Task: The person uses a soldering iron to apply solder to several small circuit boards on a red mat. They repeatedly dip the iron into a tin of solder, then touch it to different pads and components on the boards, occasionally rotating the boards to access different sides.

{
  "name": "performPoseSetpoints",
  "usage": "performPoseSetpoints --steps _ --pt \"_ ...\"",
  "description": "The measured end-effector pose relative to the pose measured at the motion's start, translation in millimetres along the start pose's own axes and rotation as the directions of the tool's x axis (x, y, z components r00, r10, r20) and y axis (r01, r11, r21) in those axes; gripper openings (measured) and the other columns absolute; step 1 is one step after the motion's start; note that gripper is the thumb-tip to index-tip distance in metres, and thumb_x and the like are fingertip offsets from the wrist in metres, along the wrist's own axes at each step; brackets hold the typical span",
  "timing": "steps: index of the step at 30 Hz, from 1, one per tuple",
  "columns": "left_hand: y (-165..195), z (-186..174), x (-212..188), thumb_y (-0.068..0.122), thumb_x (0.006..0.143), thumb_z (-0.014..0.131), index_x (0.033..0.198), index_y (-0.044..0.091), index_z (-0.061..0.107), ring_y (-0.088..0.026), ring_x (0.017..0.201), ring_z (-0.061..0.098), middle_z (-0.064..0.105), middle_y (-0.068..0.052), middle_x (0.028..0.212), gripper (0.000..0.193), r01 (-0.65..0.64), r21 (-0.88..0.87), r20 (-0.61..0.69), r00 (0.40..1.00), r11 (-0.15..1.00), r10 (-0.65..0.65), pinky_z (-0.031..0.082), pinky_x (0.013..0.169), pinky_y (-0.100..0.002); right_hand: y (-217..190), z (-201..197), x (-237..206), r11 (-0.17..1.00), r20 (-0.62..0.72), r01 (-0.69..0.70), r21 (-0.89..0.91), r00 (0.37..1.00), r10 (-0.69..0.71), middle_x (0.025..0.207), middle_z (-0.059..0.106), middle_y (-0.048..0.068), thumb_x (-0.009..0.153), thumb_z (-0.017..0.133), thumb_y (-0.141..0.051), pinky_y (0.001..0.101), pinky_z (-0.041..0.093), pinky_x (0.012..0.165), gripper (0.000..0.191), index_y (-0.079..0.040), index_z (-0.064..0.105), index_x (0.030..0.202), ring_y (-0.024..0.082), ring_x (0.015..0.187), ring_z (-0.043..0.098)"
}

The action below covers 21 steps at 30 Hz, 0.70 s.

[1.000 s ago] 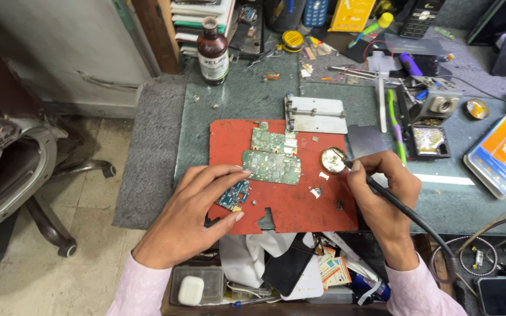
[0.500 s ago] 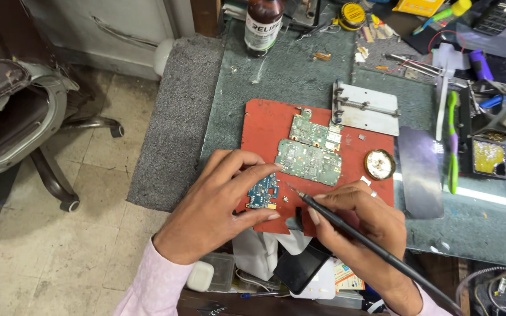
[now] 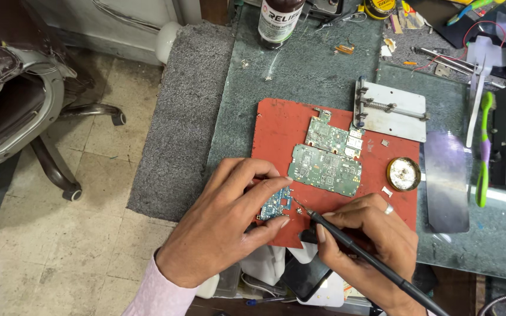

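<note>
The left hand [image 3: 226, 225] is pinching a small blue circuit board [image 3: 276, 204] between thumb and fingers, closed on its edges and pressing it flat onto the red work mat [image 3: 282, 126] near the mat's front edge. The right hand [image 3: 370, 246] is closed in a pen grip around a black soldering iron [image 3: 370, 257], whose tip is touching the mat just beside the right edge of the small board. Two larger green circuit boards [image 3: 326, 169] are lying on the middle of the mat, apart from both hands. A round tin [image 3: 403, 174] is sitting near the mat's right edge. A metal board holder [image 3: 390, 111] is resting at the mat's far right corner. A dark bottle [image 3: 279, 20] is standing at the far edge of the table [image 3: 300, 64].
</note>
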State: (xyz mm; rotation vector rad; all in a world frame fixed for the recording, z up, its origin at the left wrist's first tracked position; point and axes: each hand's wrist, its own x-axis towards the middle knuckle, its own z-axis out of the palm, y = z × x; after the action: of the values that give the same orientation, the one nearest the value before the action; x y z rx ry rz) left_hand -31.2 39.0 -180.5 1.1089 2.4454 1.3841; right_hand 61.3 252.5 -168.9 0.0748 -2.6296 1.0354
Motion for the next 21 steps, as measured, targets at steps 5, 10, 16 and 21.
performPoseSetpoints --steps 5,10,16,21 --pt "-1.1 0.4 0.6 0.022 0.084 0.081 0.122 0.002 0.069 -0.025 0.113 0.054 0.056 -0.007 0.118 0.045 -0.013 0.003 -0.004 1.000 1.000 0.013 0.051 0.092 -0.035 0.4 1.0 1.2 1.000 0.004 0.002 0.007 1.000 -0.002 0.084 0.072 0.010 0.073 0.085 -0.004 0.0267 0.055 0.063 0.021 -0.001 0.067 0.085 0.016 0.074 0.072" --pt "-1.5 -0.2 1.4 0.021 0.083 0.081 0.123 0.002 0.069 -0.025 0.111 0.054 0.056 -0.007 0.118 0.046 -0.021 0.018 0.001 1.000 1.000 0.021 0.051 0.093 -0.036 1.4 2.8 2.2 1.000 -0.013 0.016 0.000 1.000 -0.016 0.083 0.072 0.010 0.073 0.085 -0.003 0.0264 0.055 0.062 0.022 -0.001 0.067 0.085 0.016 0.073 0.071" --pt "-2.2 0.2 2.1 0.021 0.083 0.081 0.123 0.003 0.069 -0.024 0.111 0.054 0.056 -0.007 0.118 0.046 -0.018 0.009 0.002 1.000 1.000 0.018 0.051 0.092 -0.036 2.3 4.2 3.1 0.999 -0.019 0.040 -0.011 0.999 -0.041 0.082 0.072 0.010 0.073 0.084 -0.002 0.0268 0.055 0.062 0.021 -0.001 0.068 0.086 0.016 0.073 0.071" --pt "-3.2 0.6 3.7 0.022 0.082 0.081 0.123 0.003 0.069 -0.025 0.112 0.054 0.056 -0.007 0.118 0.046 -0.006 0.015 0.012 1.000 1.000 0.006 0.052 0.091 -0.035 2.6 2.9 4.3 0.999 -0.013 0.039 -0.006 0.999 -0.039 0.083 0.071 0.010 0.072 0.084 -0.002 0.0274 0.054 0.063 0.021 -0.001 0.067 0.085 0.017 0.074 0.071"
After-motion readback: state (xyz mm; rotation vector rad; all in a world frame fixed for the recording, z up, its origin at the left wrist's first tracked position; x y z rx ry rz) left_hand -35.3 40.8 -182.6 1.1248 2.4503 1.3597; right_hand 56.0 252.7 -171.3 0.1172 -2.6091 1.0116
